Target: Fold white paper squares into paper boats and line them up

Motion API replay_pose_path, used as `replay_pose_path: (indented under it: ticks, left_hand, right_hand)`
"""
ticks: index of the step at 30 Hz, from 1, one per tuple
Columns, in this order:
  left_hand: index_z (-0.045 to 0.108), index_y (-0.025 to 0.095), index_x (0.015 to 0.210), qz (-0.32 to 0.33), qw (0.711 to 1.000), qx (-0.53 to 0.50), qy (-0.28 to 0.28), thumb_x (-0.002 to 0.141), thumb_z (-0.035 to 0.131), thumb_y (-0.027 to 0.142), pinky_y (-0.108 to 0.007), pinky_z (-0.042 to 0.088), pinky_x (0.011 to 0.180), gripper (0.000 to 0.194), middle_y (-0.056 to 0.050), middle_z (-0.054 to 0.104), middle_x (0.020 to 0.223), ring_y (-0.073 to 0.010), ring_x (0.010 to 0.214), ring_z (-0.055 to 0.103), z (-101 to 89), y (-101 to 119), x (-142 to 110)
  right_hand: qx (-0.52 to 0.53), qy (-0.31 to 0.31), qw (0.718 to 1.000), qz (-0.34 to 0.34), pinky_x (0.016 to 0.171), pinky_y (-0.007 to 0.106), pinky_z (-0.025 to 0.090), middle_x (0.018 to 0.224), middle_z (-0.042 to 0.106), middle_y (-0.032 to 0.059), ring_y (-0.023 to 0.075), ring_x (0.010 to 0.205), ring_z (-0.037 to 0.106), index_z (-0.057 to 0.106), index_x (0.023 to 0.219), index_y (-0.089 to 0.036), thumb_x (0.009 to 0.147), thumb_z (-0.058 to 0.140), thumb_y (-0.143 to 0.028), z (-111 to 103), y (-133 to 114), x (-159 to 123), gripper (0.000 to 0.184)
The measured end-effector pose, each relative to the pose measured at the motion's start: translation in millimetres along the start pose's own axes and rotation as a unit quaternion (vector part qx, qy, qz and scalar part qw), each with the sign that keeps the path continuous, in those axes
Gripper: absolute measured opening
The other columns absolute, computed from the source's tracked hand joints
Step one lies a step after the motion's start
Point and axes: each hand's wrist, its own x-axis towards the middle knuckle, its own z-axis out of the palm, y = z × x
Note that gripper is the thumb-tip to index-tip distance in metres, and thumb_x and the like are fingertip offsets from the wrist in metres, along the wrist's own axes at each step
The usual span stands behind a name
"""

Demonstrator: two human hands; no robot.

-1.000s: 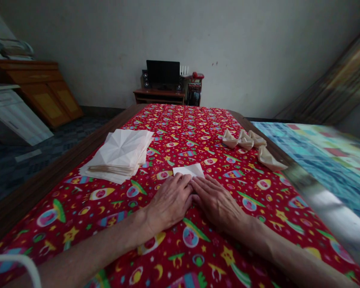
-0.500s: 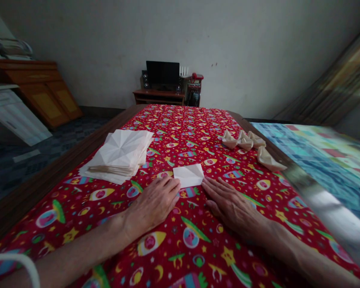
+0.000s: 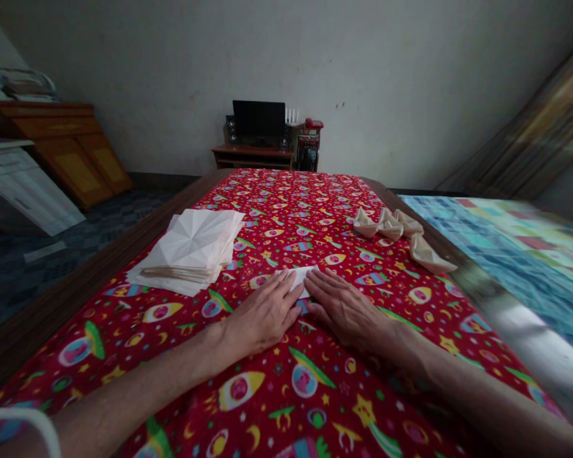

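A small folded piece of white paper (image 3: 302, 277) lies flat on the red patterned cloth, mostly covered by my fingers. My left hand (image 3: 266, 312) rests on its left part, fingers stretched out and lying flat. From the other side, my right hand (image 3: 342, 303) lies flat over the paper's right part, its fingers extended too. A stack of creased white paper sheets (image 3: 191, 245) is to the left, beyond my left hand. Several folded paper boats (image 3: 390, 224) stand at the right, apart from my right hand.
The red cloth (image 3: 286, 210) covers most of the table, whose brown edge (image 3: 124, 267) shows at the left. Behind it, a monitor (image 3: 259, 119) stands on a desk by the wall. A bed (image 3: 506, 254) adjoins on the right. A white cable (image 3: 33, 420) crosses the lower left.
Both hands have moved inward and slightly forward onto the folded paper, covering more of it. The paper stack and the boats have stayed in place.
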Motion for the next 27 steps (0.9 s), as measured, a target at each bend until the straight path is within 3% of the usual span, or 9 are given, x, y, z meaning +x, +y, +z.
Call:
replay_pose_path:
  ticks: [3, 8, 13, 21, 24, 27]
  left_hand:
    - [0.042, 0.01, 0.133, -0.031, 0.999, 0.019, -0.019, 0.095, 0.036, 0.038, -0.048, 0.03, 0.109, 0.047, -0.019, 0.039, 0.142, -0.0289, 0.136, 0.03, 2.6, -4.2, 0.7]
    - [0.038, 0.01, 0.136, -0.044, 0.998, 0.026, -0.036, 0.096, 0.029, 0.041, -0.048, 0.025, 0.11, 0.051, -0.016, 0.033, 0.146, -0.0247, 0.138, 0.025, 1.4, -9.9, -3.9]
    - [0.038, 0.011, 0.137, -0.038, 0.998, 0.022, -0.047, 0.097, 0.03, 0.04, -0.048, 0.025, 0.111, 0.051, -0.015, 0.034, 0.146, -0.0245, 0.137, 0.028, -4.7, -10.3, -16.9]
    - [0.042, 0.015, 0.135, -0.012, 1.0, -0.002, -0.011, 0.095, 0.038, 0.036, -0.045, 0.031, 0.109, 0.045, -0.012, 0.04, 0.144, -0.0237, 0.135, 0.032, -10.3, -9.2, -38.3]
    - [0.055, 0.015, 0.123, -0.004, 0.999, -0.036, 0.021, 0.095, 0.04, 0.028, -0.043, 0.036, 0.107, 0.034, -0.011, 0.053, 0.133, -0.0223, 0.128, 0.042, -13.8, -11.9, -33.1]
    - [0.066, 0.015, 0.096, -0.01, 0.994, -0.091, 0.054, 0.094, 0.041, 0.021, -0.035, 0.044, 0.098, 0.026, -0.008, 0.066, 0.106, -0.0183, 0.109, 0.056, -16.0, -17.3, -15.9]
  right_hand:
    - [-0.002, -0.001, 1.0, 0.0, 0.11, 0.041, 0.032, 0.133, 0.049, 0.0213, 0.0257, 0.131, 0.038, 0.05, 0.127, -0.003, 0.096, 0.036, -0.034, 6.4, 9.9, 7.1, 0.046]
    - [0.003, 0.019, 1.0, 0.018, 0.107, 0.044, 0.036, 0.134, 0.047, 0.0222, 0.027, 0.129, 0.04, 0.05, 0.128, -0.004, 0.095, 0.038, -0.033, 9.3, 19.0, 7.0, 0.046]
    - [-0.01, 0.013, 0.999, 0.032, 0.109, 0.044, 0.034, 0.139, 0.041, 0.0199, 0.0262, 0.133, 0.033, 0.043, 0.136, -0.005, 0.095, 0.039, -0.036, 6.1, 13.3, -13.7, 0.051]
    - [-0.005, 0.008, 0.999, 0.042, 0.107, 0.044, 0.037, 0.138, 0.046, 0.0149, 0.0259, 0.131, 0.037, 0.045, 0.135, -0.011, 0.094, 0.041, -0.035, -10.1, -4.4, -37.9, 0.048]
    - [0.021, 0.029, 0.998, 0.053, 0.102, 0.043, 0.041, 0.129, 0.056, 0.0114, 0.0248, 0.124, 0.047, 0.055, 0.124, -0.016, 0.094, 0.04, -0.029, -12.6, -4.5, -31.9, 0.036]
    - [0.065, 0.036, 0.995, 0.073, 0.089, 0.036, 0.049, 0.108, 0.066, 0.0081, 0.0201, 0.103, 0.06, 0.063, 0.101, -0.021, 0.095, 0.037, -0.027, -9.0, 2.7, -20.9, 0.028]
